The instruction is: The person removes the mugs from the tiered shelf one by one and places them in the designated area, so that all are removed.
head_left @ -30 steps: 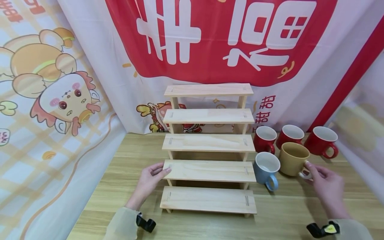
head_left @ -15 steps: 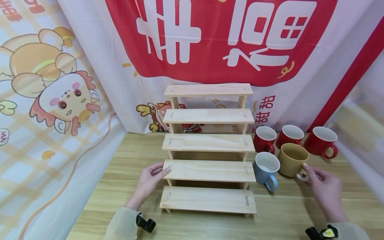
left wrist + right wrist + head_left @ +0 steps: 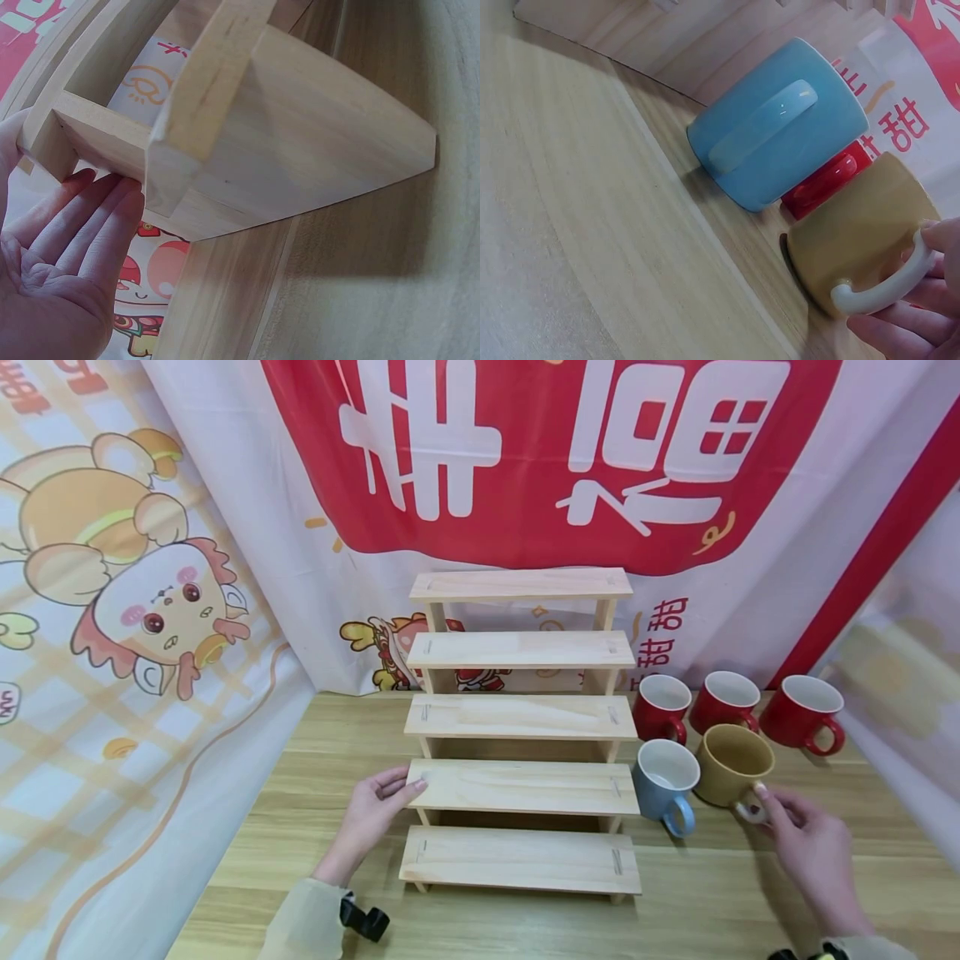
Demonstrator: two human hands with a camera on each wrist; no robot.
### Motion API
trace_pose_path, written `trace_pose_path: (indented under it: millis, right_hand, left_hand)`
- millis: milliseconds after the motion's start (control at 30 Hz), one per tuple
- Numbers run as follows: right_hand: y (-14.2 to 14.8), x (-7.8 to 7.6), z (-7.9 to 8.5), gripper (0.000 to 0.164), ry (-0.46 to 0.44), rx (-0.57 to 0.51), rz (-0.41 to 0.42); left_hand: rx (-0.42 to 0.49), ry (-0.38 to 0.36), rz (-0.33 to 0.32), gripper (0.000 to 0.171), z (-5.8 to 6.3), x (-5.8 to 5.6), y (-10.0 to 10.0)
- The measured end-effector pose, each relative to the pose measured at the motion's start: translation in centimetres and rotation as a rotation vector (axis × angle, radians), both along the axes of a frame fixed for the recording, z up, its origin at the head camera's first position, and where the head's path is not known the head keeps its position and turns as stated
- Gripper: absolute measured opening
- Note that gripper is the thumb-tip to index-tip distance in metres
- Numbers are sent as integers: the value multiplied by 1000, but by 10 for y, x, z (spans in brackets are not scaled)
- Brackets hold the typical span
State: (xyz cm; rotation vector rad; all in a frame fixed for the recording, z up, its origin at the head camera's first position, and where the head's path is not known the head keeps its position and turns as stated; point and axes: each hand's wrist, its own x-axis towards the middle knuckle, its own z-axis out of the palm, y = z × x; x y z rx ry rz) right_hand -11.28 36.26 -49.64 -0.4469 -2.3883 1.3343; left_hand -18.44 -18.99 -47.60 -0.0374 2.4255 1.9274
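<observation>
My left hand [image 3: 375, 814] holds the left end of the second-lowest step of a stepped wooden display shelf [image 3: 517, 789]. The thumb lies on top of the board, and in the left wrist view the fingers [image 3: 101, 225] reach under it. On the right, my right hand [image 3: 813, 852] grips the white handle [image 3: 889, 292] of a tan mug [image 3: 726, 777]. This mug stands upright, close to a light blue mug [image 3: 660, 781] on its left. In the right wrist view the tan mug's base is right at the wooden tabletop.
Three red mugs with white insides stand behind: one beside the shelf [image 3: 654, 714], one in the middle [image 3: 712, 710] and one at the far right [image 3: 791, 722]. A printed cloth [image 3: 360, 618] hangs behind the shelf. Cloth walls also flank the wooden table [image 3: 315, 777].
The tan mug has shifted a little toward me, its handle slightly left, and my right hand has moved with it. My left hand has stayed on the shelf.
</observation>
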Motion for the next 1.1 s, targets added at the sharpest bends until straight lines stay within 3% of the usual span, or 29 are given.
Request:
trace_pose_path:
  millis: [167, 367, 500, 667, 767, 900, 1100]
  right_hand:
    - [-2, 5, -1, 50, -20, 18, 18]
    - [4, 8, 2, 44, -10, 125, 36]
    - [21, 11, 13, 54, -38, 258, 104]
    - [52, 8, 27, 89, 8, 511, 226]
    - [66, 4, 27, 104, 38, 695, 308]
    - [74, 3, 18, 112, 10, 877, 349]
    - [78, 3, 6, 109, -37, 930, 360]
  left_hand:
    - [-4, -9, -3, 65, 0, 0, 0]
    - [-5, 2, -4, 63, -1, -1, 0]
    - [-7, 1, -7, 63, -2, -2, 1]
    - [-17, -7, -4, 63, 0, -1, 0]
    - [-22, -6, 2, 65, 0, -1, -1]
    - [-24, -6, -2, 66, 1, -2, -2]
    - [-55, 1, -18, 70, -2, -3, -4]
